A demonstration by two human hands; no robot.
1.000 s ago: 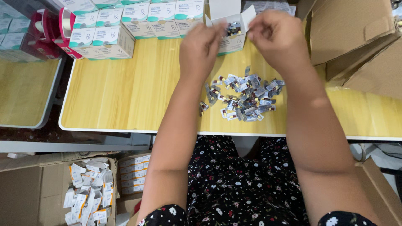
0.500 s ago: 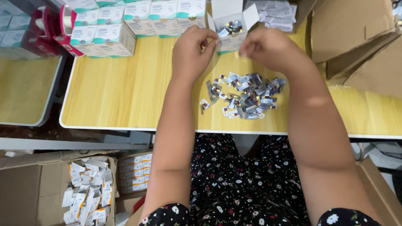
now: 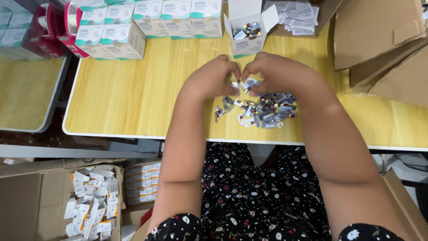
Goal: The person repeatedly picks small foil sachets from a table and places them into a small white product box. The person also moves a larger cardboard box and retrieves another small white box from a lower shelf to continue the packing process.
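Yellow table (image 3: 133,98) | foil packets (image 3: 263,111) heaped near front edge | left hand (image 3: 211,80), right hand (image 3: 278,73) curled, fingertips pinching packets at heap top | open box (image 3: 247,27) behind

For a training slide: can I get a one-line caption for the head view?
Both hands, left hand and right hand, gather foil packets on a yellow table below an open carton.
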